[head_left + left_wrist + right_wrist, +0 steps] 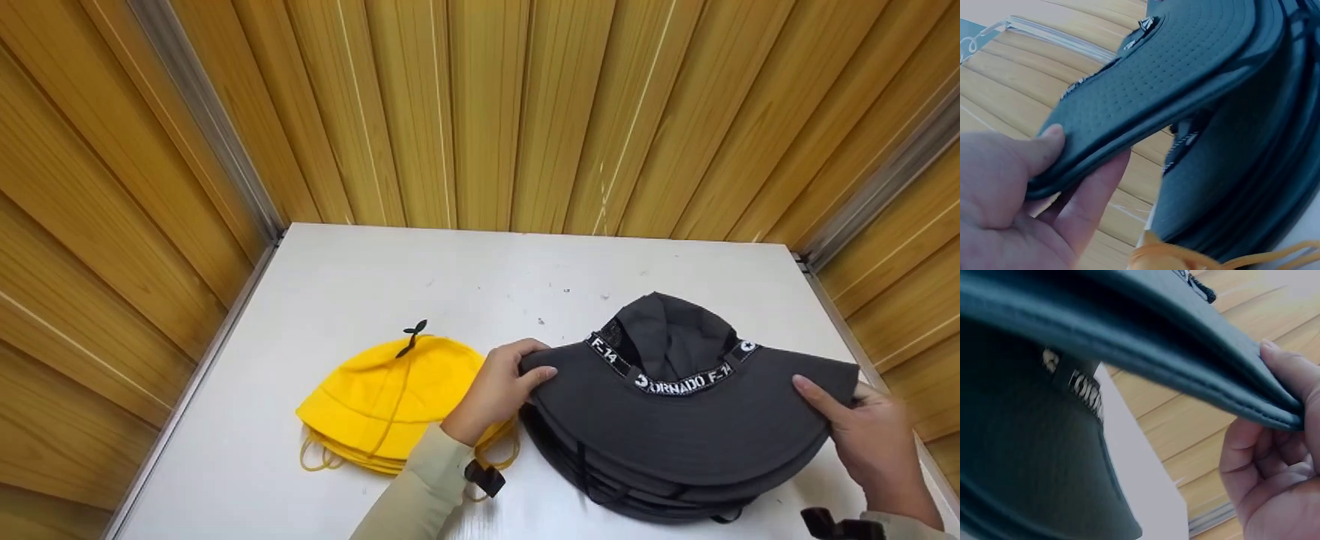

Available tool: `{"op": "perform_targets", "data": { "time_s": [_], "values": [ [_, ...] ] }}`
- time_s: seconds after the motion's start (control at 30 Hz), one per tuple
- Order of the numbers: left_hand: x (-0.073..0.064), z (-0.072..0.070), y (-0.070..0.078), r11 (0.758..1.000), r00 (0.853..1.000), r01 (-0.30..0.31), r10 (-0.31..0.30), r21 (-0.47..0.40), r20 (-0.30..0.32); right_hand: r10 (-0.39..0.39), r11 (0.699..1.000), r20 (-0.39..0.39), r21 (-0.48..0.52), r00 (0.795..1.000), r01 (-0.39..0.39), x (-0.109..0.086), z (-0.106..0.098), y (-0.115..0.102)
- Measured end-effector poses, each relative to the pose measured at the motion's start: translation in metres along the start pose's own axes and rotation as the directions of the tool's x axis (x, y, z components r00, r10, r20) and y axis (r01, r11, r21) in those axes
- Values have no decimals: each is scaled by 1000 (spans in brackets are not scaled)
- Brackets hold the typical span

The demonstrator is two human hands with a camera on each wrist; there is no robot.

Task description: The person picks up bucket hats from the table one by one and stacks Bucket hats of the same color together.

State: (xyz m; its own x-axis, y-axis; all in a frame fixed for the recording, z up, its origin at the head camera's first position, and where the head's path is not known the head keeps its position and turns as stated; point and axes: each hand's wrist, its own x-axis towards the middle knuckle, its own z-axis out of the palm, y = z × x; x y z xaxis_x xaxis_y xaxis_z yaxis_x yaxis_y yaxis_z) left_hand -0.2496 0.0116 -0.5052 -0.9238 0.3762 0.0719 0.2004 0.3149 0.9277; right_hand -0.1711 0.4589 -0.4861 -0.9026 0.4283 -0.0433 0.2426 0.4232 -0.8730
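A dark grey wide-brimmed sun hat (667,427) with a white-lettered inner band lies on a stack of similar hats (600,480). My left hand (499,386) pinches the left end of its brim, thumb on top and fingers underneath. At the right end of the brim, my right hand (874,435) grips the edge in the same way. Both wrist views show two brim layers (1129,124) between thumb and fingers. The held brim (1145,354) is lifted apart from the hat below (1044,450), whose lettered band shows beneath it.
A stack of yellow hats (390,405) with thin cords sits left of the grey ones, partly behind my left forearm. A green sprout ornament (412,339) tops it. The white table (360,277) is bordered by wood-look panels (480,112) and metal rails.
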Motion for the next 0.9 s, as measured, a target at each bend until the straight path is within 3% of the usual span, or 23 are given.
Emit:
{"op": "perform_targets", "data": {
  "time_s": [0.13,0.3,0.53,0.7,0.8,0.9],
  "values": [
    [3,8,-2,997,998,52,-50,55,-23,47,998,58,-34,997,-45,7,3,16],
    [8,13,-6,977,997,57,-44,205,-66,93,995,99,-31,991,-90,14,13,32],
    [13,18,-3,936,996,4,28,351,-86,103,992,47,-75,994,-99,18,22,41],
    [18,21,2,910,995,29,13,414,-97,101,981,38,-173,994,-93,23,25,40],
    [20,23,3,881,996,61,-22,470,-87,109,959,58,-267,992,-90,26,26,39],
    [20,26,2,820,997,65,-26,569,-76,115,928,76,-363,990,-80,28,28,42]
  ]
}}
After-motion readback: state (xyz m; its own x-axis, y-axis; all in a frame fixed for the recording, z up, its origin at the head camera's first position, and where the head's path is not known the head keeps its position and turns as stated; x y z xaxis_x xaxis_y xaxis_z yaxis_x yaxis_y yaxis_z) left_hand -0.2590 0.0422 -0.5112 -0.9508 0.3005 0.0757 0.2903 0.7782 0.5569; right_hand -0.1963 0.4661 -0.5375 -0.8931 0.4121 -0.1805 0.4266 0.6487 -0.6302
